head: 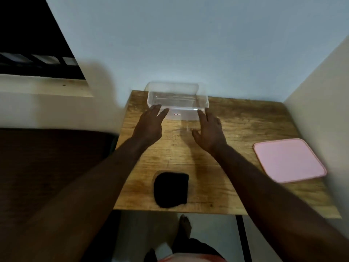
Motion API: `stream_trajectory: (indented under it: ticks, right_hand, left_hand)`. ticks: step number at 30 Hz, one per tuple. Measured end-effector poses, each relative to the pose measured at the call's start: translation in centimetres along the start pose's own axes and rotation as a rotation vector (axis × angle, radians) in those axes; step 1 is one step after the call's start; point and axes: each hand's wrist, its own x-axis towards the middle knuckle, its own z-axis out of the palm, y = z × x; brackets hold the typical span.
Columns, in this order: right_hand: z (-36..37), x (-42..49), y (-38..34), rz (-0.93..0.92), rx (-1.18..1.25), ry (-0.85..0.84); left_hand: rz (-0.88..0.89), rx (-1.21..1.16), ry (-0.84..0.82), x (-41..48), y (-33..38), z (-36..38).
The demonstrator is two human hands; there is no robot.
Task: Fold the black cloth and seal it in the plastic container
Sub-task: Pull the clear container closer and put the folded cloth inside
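Observation:
A clear plastic container (177,99) stands open and empty at the far edge of the wooden table (245,125), against the wall. My left hand (150,124) reaches to its near left corner with straight fingers, fingertips at the wall of the box. My right hand (209,131) is spread open at the near right corner, fingertips touching or almost touching it. The black cloth (171,189) lies folded into a small pad near the table's front edge, between my forearms. The pink lid (289,159) lies flat on the right side of the table.
A blue-grey wall runs behind the table and a pale wall closes the right side. A dark brown surface (47,167) borders the table on the left. My bare foot (185,225) and a black table leg (243,239) show below the front edge.

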Motion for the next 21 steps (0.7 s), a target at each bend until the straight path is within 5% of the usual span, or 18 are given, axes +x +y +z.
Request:
stream_trajectory:
  ticks: [6,21]
  right_hand:
    - [-0.4,5.9,0.9,-0.116,-0.175,-0.068]
    - [-0.3,6.3,4.4,-0.116,0.04,-0.092]
  left_hand:
    - [-0.052,0.193,-0.073,4.9,-0.5,-0.1]
    - [-0.136,-0.002,-0.016,3.8,1.1,1.2]
